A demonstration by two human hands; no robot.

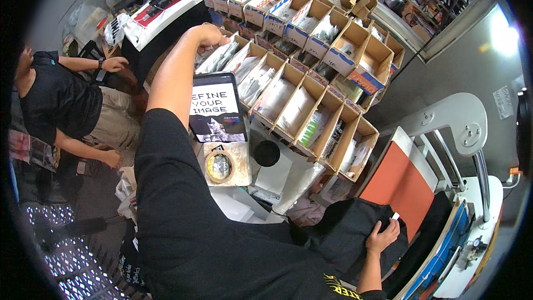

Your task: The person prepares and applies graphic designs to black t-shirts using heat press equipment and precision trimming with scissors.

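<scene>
Head view: flat whitish packets [220,58] at eleven o'clock risked being spilled if tugged by the left hand [209,35], grip indiscernible, while black cloth [345,226] was touched by the right hand [382,238], fingers part-spread.

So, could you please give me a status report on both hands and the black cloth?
Left hand at packets, grip unclear. Right hand on black cloth, partly over orange pad. Tablet beside left forearm; nothing visibly blocking either hand.

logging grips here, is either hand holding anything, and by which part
Cannot be told for certain: the left hand is at the packets, fingertips partly hidden; the right hand lies on the black cloth with no clear grip.
</scene>
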